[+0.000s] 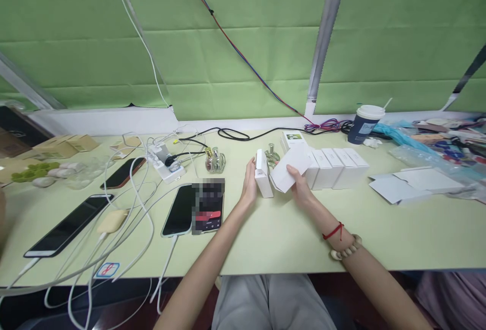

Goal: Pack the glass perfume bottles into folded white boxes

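Left hand [248, 184] is pressed flat against the side of a small white box [262, 174], steadying it where it stands upright at mid-table [273, 234]; fingers not wrapped round it, so this is a brace rather than a grasp. Right hand [299, 184] pinches a flat white card blank [288, 170] by its lower edge, tilted up toward the box. Box long axis reads vertical, narrow face toward me, broad face toward the left palm. Blank's long axis runs lower-left to upper-right. Risk, as I judge it: the box is tall and narrow and only braced on one side, so a nudge from the blank could tip it rightward into the glass perfume bottle [272, 157] just behind, or against the row of white boxes [334, 167] beside it. Blank could crease at the pinch.
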Demonstrator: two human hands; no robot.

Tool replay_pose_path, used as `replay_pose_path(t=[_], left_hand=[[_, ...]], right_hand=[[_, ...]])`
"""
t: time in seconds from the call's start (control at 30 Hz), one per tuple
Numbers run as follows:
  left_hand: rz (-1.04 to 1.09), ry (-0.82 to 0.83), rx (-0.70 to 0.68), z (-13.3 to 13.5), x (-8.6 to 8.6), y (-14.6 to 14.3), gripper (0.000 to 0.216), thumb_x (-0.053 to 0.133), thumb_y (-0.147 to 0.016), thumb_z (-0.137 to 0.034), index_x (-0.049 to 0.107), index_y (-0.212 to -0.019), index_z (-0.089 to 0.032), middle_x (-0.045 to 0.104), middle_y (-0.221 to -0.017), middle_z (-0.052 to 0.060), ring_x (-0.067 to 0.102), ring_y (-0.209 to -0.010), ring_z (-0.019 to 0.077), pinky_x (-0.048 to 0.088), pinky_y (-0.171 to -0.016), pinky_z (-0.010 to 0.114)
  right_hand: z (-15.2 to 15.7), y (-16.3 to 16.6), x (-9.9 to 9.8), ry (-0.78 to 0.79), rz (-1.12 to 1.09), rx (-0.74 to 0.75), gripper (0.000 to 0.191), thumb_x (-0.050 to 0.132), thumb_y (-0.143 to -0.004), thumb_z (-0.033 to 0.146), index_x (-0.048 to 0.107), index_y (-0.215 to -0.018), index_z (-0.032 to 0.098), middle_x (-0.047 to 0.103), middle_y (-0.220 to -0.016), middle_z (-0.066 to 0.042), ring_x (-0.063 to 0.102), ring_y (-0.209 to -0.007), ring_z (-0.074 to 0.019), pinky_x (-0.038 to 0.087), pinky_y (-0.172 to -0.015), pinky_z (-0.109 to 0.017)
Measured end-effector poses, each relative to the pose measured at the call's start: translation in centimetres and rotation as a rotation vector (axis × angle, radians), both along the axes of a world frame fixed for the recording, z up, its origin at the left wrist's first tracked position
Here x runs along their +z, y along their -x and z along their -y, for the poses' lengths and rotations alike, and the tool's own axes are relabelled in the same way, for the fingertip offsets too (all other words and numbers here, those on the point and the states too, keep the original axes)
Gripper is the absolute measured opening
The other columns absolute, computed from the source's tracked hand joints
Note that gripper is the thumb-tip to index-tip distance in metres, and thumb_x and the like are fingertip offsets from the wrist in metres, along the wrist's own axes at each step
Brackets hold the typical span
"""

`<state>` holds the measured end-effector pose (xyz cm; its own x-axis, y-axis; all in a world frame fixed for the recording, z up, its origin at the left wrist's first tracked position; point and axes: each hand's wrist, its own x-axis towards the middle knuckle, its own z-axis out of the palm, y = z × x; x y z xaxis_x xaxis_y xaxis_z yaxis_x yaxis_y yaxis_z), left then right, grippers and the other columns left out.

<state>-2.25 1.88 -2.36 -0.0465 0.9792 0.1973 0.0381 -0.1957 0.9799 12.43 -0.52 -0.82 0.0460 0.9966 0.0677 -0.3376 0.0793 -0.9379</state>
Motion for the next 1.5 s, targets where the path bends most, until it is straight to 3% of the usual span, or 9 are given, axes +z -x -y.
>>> replay_pose_path(t=[0.17, 0.3, 0.43, 0.67, 0.93, 1.17, 1.37, 1.5], left_hand=[[0.019, -0.013, -0.124, 0.7, 0.5, -0.2, 0.056, 0.04, -0.085, -0.057, 0.037, -0.13, -0.025, 0.047, -0.134, 0.004, 0.042, -0.126, 0.0225, 0.034, -0.104, 0.034], [0.014, -0.014, -0.142, 1.2, 1.0, -0.3, 0.053, 0.053, -0.079, -0.053, 0.042, -0.123, -0.025, 0.054, -0.121, 0.004, 0.049, -0.114, 0.0214, 0.039, -0.095, 0.033], [-0.011, -0.018, -0.14, 1.4, 1.4, -0.5, 0.046, 0.045, -0.082, -0.058, 0.053, -0.107, -0.021, 0.059, -0.103, 0.004, 0.054, -0.098, 0.0185, 0.041, -0.086, 0.03], [0.047, -0.057, -0.178, 0.9, 1.3, -0.2, 0.066, 0.043, -0.07, -0.076, 0.059, -0.089, -0.015, 0.063, -0.087, 0.007, 0.056, -0.083, 0.0187, 0.042, -0.076, 0.029], [0.123, -0.003, -0.357, 1.4, 1.5, -0.3, 0.076, 0.056, -0.052, -0.08, 0.052, -0.092, -0.016, 0.063, -0.089, 0.007, 0.058, -0.071, 0.0169, 0.043, -0.062, 0.027], [-0.011, -0.311, -0.071, 0.8, 1.4, 0.6, 0.07, 0.067, -0.047, -0.073, 0.039, -0.087, -0.022, 0.057, -0.09, 0.002, 0.055, -0.077, 0.0145, 0.042, -0.065, 0.025], [-0.332, -0.538, 0.223, 0.5, 0.8, 1.5, 0.064, 0.072, -0.056, -0.061, 0.037, -0.092, -0.021, 0.055, -0.09, 0.003, 0.056, -0.076, 0.0142, 0.042, -0.063, 0.025], [-0.498, -0.648, 0.416, 0.4, 0.7, 1.4, 0.062, 0.07, -0.067, -0.05, 0.032, -0.106, -0.022, 0.052, -0.102, 0.006, 0.057, -0.074, 0.0131, 0.043, -0.058, 0.024]], right_hand=[[0.4, -0.2, 1.0, 0.089, -0.125, 0.094, 0.053, 0.059, -0.068, 0.056, 0.064, -0.106, 0.018, 0.068, -0.105, -0.009, 0.061, -0.1, -0.0309, 0.058, -0.065, -0.04], [0.1, -0.4, 0.8, 0.064, -0.123, 0.073, 0.051, 0.061, -0.065, 0.056, 0.067, -0.096, 0.016, 0.07, -0.094, -0.01, 0.063, -0.094, -0.0303, 0.057, -0.068, -0.038], [0.2, -0.3, 1.1, 0.038, -0.143, 0.051, 0.051, 0.059, -0.064, 0.058, 0.066, -0.09, 0.015, 0.07, -0.088, -0.01, 0.065, -0.087, -0.0287, 0.056, -0.062, -0.035], [0.5, -0.6, 1.8, -0.025, -0.271, 0.096, 0.055, 0.054, -0.065, 0.059, 0.059, -0.101, 0.019, 0.069, -0.086, -0.009, 0.066, -0.077, -0.0273, 0.043, -0.034, -0.026], [0.3, -0.6, 1.5, -0.032, -0.25, 0.041, 0.05, 0.053, -0.07, 0.056, 0.06, -0.101, 0.018, 0.07, -0.083, -0.007, 0.067, -0.083, -0.0278, 0.054, -0.053, -0.032], [0.6, -0.8, 2.3, -0.129, -0.287, -0.064, 0.05, 0.05, -0.066, 0.059, 0.062, -0.09, 0.017, 0.07, -0.087, -0.01, 0.066, -0.089, -0.0303, 0.057, -0.055, -0.036], [1.1, -1.1, 2.5, -0.237, -0.334, -0.023, 0.049, 0.045, -0.068, 0.057, 0.06, -0.094, 0.018, 0.069, -0.086, -0.012, 0.063, -0.096, -0.0326, 0.057, -0.063, -0.043], [1.5, -1.1, 3.2, -0.204, -0.377, 0.096, 0.056, 0.046, -0.066, 0.058, 0.058, -0.104, 0.019, 0.069, -0.089, -0.011, 0.064, -0.095, -0.0327, 0.056, -0.063, -0.045]])
